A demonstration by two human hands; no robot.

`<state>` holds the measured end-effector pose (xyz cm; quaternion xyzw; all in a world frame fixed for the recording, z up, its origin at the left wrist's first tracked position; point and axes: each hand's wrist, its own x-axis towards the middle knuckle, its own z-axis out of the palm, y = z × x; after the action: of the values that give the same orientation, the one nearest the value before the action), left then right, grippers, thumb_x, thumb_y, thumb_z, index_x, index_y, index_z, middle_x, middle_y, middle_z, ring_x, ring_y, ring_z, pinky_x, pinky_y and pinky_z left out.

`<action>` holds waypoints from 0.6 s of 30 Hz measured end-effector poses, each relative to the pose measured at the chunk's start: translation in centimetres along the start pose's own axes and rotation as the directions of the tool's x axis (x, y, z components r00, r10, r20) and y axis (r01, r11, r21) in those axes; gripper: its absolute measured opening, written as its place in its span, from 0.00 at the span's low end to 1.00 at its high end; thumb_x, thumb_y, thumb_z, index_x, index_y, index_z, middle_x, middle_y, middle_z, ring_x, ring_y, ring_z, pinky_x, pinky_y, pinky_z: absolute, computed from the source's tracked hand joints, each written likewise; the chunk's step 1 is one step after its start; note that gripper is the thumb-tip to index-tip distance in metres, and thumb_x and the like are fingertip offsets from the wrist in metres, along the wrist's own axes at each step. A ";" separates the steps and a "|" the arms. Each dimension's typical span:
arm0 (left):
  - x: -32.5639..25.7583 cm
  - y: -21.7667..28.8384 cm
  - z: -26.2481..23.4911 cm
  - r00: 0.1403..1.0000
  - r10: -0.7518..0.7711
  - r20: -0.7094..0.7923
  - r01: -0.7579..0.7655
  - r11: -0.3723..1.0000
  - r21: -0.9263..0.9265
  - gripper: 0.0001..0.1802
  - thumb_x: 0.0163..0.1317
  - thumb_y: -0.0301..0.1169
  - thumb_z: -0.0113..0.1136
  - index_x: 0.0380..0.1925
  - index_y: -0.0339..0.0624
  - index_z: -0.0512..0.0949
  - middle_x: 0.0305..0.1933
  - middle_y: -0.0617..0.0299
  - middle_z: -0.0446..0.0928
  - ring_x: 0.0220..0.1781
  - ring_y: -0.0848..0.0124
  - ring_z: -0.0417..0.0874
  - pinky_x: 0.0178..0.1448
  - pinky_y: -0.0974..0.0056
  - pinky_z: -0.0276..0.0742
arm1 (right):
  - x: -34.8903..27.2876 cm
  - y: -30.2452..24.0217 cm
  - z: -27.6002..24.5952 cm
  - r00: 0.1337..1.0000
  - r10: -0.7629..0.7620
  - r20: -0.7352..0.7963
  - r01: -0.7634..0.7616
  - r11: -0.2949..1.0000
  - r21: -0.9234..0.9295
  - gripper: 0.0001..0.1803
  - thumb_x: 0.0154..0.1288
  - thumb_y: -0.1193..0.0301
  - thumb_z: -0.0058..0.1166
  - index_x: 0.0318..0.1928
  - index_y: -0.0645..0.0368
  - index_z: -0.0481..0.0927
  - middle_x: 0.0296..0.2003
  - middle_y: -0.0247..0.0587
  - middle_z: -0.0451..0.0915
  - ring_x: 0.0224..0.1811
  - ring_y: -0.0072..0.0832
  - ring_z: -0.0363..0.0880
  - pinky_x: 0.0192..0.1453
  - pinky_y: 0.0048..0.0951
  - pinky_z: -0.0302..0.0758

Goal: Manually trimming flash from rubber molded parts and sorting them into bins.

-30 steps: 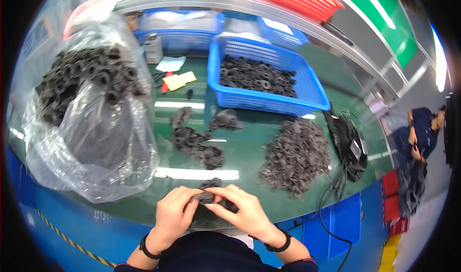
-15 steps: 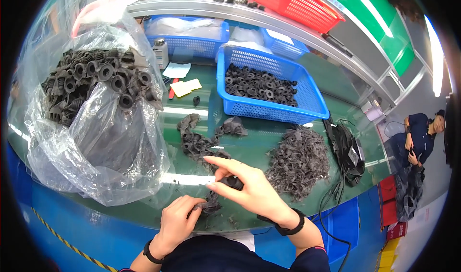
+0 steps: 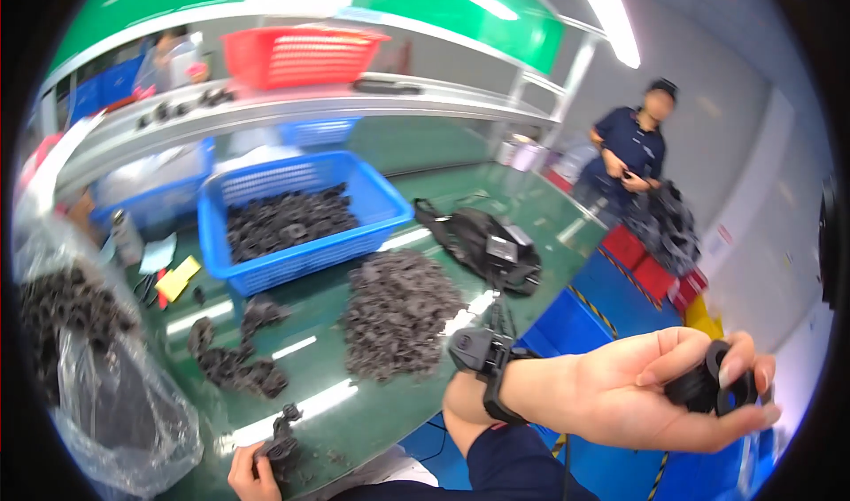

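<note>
My right hand (image 3: 620, 386) is held out past the table's right edge, palm turned up. Its fingers are curled round black rubber bellows (image 3: 695, 389), one with a round hole showing; how many there are I cannot tell. At the table's front edge my left hand (image 3: 251, 474), partly cut off by the picture's lower rim, pinches a crumpled strip of moulded black rubber (image 3: 282, 441). Beyond it lies another strip of joined rubber parts (image 3: 252, 373). A heap of thin dark rubber scraps (image 3: 398, 315) rests to the right of that strip.
A blue basket (image 3: 252, 277) of black rubber parts stands behind the scraps. At left is a clear plastic bag (image 3: 133, 430) with more parts. A black pouch with cables (image 3: 482, 244) lies at right. A co-worker (image 3: 630, 147) stands beyond the table, near red boxes (image 3: 637, 258).
My right hand has swung from over the table out to the far right, carrying black rubber bellows. The view has turned right. My left hand still grips a rubber strip near the table edge.
</note>
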<state>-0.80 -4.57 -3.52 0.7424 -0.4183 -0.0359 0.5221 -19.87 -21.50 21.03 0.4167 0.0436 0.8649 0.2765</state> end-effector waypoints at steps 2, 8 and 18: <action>1.0 0.4 0.9 0.997 0.071 0.045 -0.069 0.997 -0.038 0.05 0.50 0.19 0.49 0.27 0.31 0.73 0.24 0.52 0.72 0.25 0.61 0.73 0.32 0.66 0.67 | 1.7 -1.5 0.0 0.954 0.262 -0.147 -0.174 0.882 0.438 0.12 0.61 0.67 0.49 0.32 0.63 0.64 0.37 0.35 0.67 0.29 0.13 0.63 0.09 0.12 0.51; 1.9 1.0 2.3 0.983 0.165 0.082 -0.159 0.984 -0.081 0.05 0.50 0.19 0.48 0.27 0.31 0.73 0.24 0.53 0.71 0.25 0.62 0.72 0.31 0.66 0.67 | 5.1 -1.9 -5.2 0.996 0.092 -0.010 -0.074 0.860 0.506 0.09 0.63 0.62 0.49 0.39 0.51 0.74 0.37 0.24 0.72 0.31 0.11 0.68 0.09 0.11 0.48; 1.3 0.8 2.7 0.980 0.182 0.075 -0.175 0.980 -0.093 0.05 0.51 0.19 0.48 0.27 0.31 0.73 0.24 0.53 0.71 0.25 0.63 0.72 0.31 0.66 0.66 | 7.0 -3.5 -7.8 0.989 0.063 -0.133 0.023 0.826 0.563 0.11 0.61 0.65 0.52 0.39 0.58 0.72 0.37 0.28 0.75 0.31 0.13 0.71 0.10 0.10 0.49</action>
<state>-1.76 -7.55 -3.63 0.6765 -0.5027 -0.0376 0.5369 -27.63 -13.77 19.78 0.4157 0.3119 0.8446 0.1283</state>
